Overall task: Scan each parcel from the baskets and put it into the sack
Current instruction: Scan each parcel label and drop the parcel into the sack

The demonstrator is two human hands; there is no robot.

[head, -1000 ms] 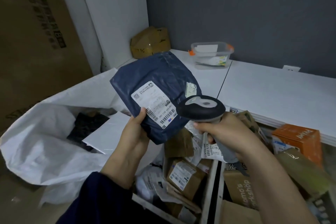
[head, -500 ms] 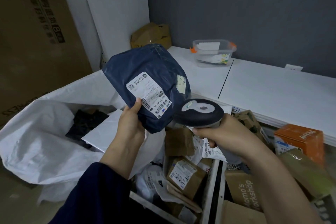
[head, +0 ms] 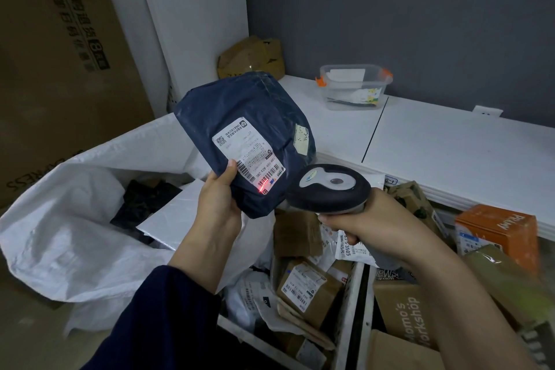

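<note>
Parcel [head: 249, 129] now raised above sack [head: 60, 234] edge, left hand [head: 219, 204] pinching it, right hand [head: 378, 219] gripping scanner [head: 327, 189]; beam [head: 262, 189] at label corner may misread.

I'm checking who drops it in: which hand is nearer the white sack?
Left. The left hand, gripping the blue parcel, is at the white sack's right edge; the right hand, holding the scanner, is over the baskets, farther right.

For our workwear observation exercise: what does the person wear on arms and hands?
The left hand and right hand are bare: no gloves, rings or watch. A dark navy sleeve ends mid-forearm on the left; the right forearm shows no sleeve.
</note>
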